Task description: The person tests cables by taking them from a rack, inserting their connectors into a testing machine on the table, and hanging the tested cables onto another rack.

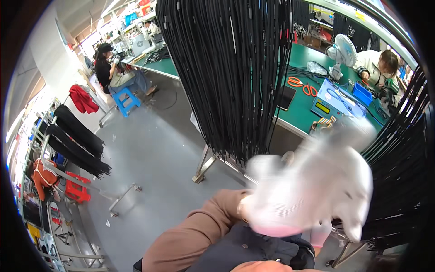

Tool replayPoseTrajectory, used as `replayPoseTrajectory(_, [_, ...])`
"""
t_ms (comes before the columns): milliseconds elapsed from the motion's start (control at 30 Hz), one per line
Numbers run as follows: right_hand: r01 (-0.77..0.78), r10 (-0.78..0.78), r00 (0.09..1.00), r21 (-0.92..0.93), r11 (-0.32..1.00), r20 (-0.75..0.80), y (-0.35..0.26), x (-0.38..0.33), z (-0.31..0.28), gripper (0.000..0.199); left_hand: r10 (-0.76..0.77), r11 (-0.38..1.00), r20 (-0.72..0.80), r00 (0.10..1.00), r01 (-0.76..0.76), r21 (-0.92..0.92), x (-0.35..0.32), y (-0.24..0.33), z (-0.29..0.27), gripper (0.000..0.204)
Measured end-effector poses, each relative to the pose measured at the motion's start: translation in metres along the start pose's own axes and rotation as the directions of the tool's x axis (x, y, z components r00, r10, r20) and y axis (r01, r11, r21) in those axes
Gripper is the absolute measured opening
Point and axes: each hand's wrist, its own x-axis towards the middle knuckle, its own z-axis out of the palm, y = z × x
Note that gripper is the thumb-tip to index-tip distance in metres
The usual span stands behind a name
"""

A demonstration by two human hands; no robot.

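Two hands are low in the view, but they are very blurry. The left hand [272, 195] comes out of a brown sleeve [195, 231] and wears a white glove. The right hand [344, 190] is beside it, also in white, and the two seem to touch or overlap. I cannot tell if the hands are open or closed, or if they hold anything, because the blur hides the fingers. Just above the left hand hangs a thick bunch of black cables [226, 77], with their ends close to the glove. More black cables [403, 154] hang just to the right of the right hand. Behind the hands, farther away, is a green table [299, 109]. On it lie orange scissors [302, 85], a blue box machine [335, 105] and a small white fan [343, 53]. One person [380, 65] sits at that table, well apart from the hands. Far off to the left, another person [106, 68] sits on a blue stool [126, 100].
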Motion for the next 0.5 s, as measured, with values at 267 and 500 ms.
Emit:
replayPoseTrajectory(267, [0.025, -0.028, 0.979, 0.017, 1.0, 0.204, -0.034, 0.028, -0.003, 0.013, 0.147, 0.986, -0.055, 0.988, -0.143, 0.083, -0.002, 0.006, 0.014, 0.055])
replayPoseTrajectory(500, [0.085, -0.065, 0.957, -0.059, 0.995, 0.282, -0.028, 0.064, -0.064, 0.022, -0.259, 0.902, 0.077, 0.963, 0.27, -0.337, -0.025, -0.045, 0.011, 0.057])
